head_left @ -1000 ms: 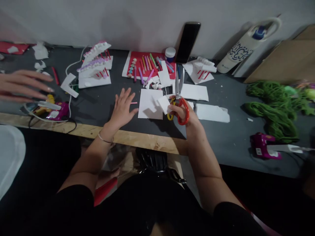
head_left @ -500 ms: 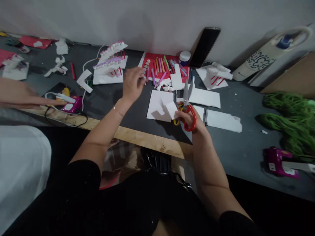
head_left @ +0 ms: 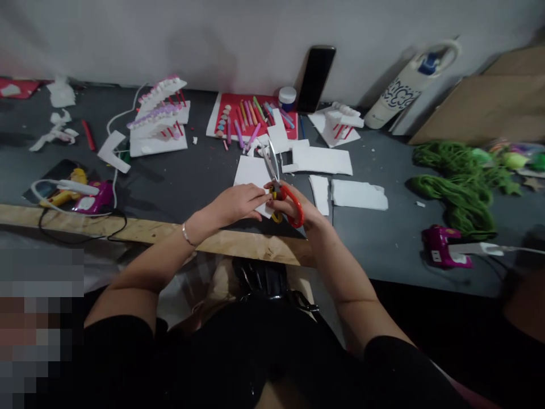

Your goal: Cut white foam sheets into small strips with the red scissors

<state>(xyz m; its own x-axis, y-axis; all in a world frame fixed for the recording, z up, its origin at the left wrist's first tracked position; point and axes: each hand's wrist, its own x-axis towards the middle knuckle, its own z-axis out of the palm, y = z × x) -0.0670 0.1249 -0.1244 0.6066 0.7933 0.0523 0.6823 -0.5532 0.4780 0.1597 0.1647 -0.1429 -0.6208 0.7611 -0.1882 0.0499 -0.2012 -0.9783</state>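
Note:
My right hand (head_left: pixel 293 207) is closed on a pair of scissors (head_left: pixel 290 205) with red and yellow handles, blades pointing up and away from me. A small white foam piece (head_left: pixel 268 211) is pinched between the hands, mostly hidden by fingers. My left hand (head_left: pixel 240 203) meets the right one there, its fingertips closed at the piece. Beneath them on the dark table lies a square white foam sheet (head_left: pixel 249 169). To the right are a long white strip (head_left: pixel 321 160) and a shorter, ragged-edged strip (head_left: pixel 359 194).
Coloured sticks (head_left: pixel 251 113) lie on a red sheet at the back, beside a small jar (head_left: pixel 286 97) and a leaning phone (head_left: pixel 315 78). White tiered models (head_left: pixel 159 116) stand left. Purple glue guns (head_left: pixel 445 247) flank the workspace; green yarn (head_left: pixel 455 187) and a bottle (head_left: pixel 402 88) are right.
My left hand has come down and right from near the coloured sticks to meet the right hand at the white piece. The neighbour's hand has left the glue gun. The view has shifted right.

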